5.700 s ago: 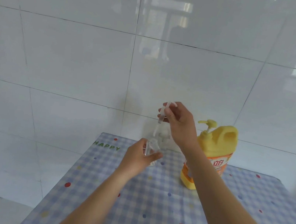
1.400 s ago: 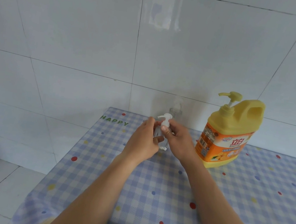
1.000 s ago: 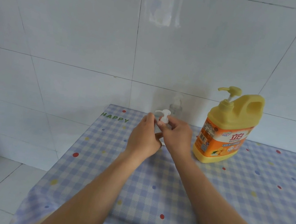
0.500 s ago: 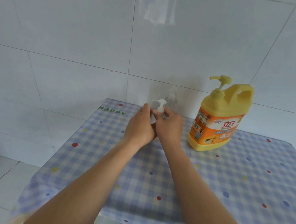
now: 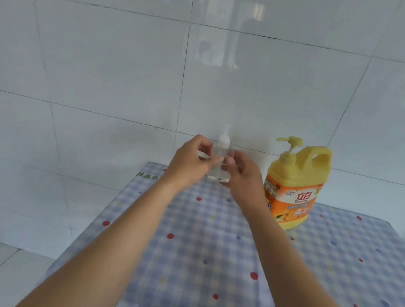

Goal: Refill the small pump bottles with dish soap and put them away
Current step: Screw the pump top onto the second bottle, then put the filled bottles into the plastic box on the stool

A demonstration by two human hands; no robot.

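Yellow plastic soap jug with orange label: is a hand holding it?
No, the yellow jug stands untouched; left hand and right hand hold the small clear pump bottle.

One small pump bottle (image 5: 219, 162) and one yellow soap jug (image 5: 293, 191) are in view. One counter (image 5: 207, 249) shows. Two hands: left hand (image 5: 190, 164), right hand (image 5: 243, 179).

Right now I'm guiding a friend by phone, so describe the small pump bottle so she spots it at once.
Find the checked, dotted tablecloth against the white tiled wall. Near its far edge, left of the yellow dish soap jug, the left hand and right hand hold the small pump bottle. It is clear with a white pump, far smaller than the opaque jug.
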